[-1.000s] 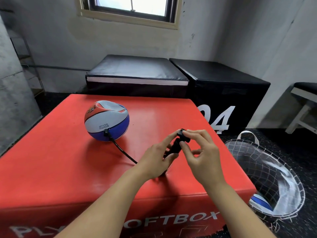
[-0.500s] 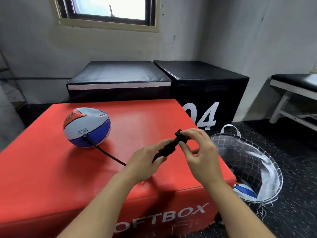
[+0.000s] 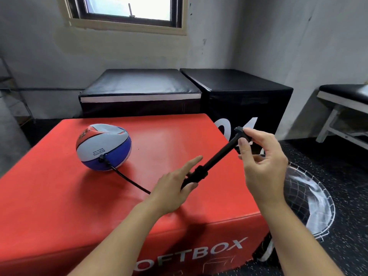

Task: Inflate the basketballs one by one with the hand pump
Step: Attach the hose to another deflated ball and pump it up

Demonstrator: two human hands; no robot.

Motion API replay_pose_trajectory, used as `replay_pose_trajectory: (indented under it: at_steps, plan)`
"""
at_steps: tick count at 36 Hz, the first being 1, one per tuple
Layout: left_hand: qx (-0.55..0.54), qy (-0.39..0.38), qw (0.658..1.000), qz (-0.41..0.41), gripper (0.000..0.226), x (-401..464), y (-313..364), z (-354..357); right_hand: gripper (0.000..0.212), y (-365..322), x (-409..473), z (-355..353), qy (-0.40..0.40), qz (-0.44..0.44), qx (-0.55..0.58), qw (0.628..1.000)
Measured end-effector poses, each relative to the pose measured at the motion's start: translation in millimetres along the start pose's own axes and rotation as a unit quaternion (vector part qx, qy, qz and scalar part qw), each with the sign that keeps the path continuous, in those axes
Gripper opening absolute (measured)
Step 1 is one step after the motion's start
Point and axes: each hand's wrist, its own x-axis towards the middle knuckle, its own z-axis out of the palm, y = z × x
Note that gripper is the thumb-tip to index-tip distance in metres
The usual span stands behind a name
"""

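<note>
1. Your left hand [image 3: 172, 188] sits at the centre of the frame, fingers curled round the lower barrel of the pump [image 3: 214, 160], with the forefinger held out straight and off it.
2. Your right hand [image 3: 260, 162] is right of centre, thumb and fingertips pinching the T-handle [image 3: 240, 131] at the top of the drawn-out rod; the other fingers curl loosely.
3. The pump looks like light, stiff plastic, and the thin rod will probably bend if you push off-line, so drive the handle straight along the barrel and keep the barrel hand firm.
4. The basketball [image 3: 103, 146] lies left of centre on the red box [image 3: 59, 196], with the hose [image 3: 127, 179] plugged into its near side.
5. It looks soft and partly slack, so it should roll easily; leave slack in the hose so the needle stays in.
6. A net basket [image 3: 310, 200] stands at lower right.
</note>
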Motion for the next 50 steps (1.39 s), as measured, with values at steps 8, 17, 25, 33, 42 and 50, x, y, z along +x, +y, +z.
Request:
replay_pose_trajectory:
  at_steps: [8, 17, 25, 33, 42, 50]
  plan:
    - [-0.042, 0.006, 0.999, -0.008, 0.086, 2.1, -9.6, -2.2, 0.021, -1.0, -9.6, 28.5, -0.068, 0.003, -0.006, 0.998]
    - [-0.083, 0.030, 0.996, -0.019, 0.080, -0.6, -18.0, -9.8, 0.028, 3.2, -28.2, 60.4, -0.145, -0.017, -0.015, 0.989]
    - [-0.089, 0.028, 0.995, -0.030, 0.073, -0.8, -15.1, -10.1, 0.027, 12.7, -39.7, 64.3, -0.171, -0.014, -0.025, 0.985]
    - [-0.047, 0.012, 0.999, -0.023, 0.067, 0.2, -5.2, -7.7, 0.028, 18.8, -39.8, 48.8, -0.167, -0.015, -0.046, 0.985]
    - [0.000, -0.013, 1.000, -0.021, 0.064, 2.5, 5.2, -5.7, 0.025, 13.9, -25.1, 24.3, -0.104, 0.008, -0.014, 0.994]
    - [0.053, -0.026, 0.998, 0.002, 0.063, 2.5, 10.4, -1.8, 0.026, 7.7, -1.3, -17.3, 0.005, 0.030, 0.022, 0.999]
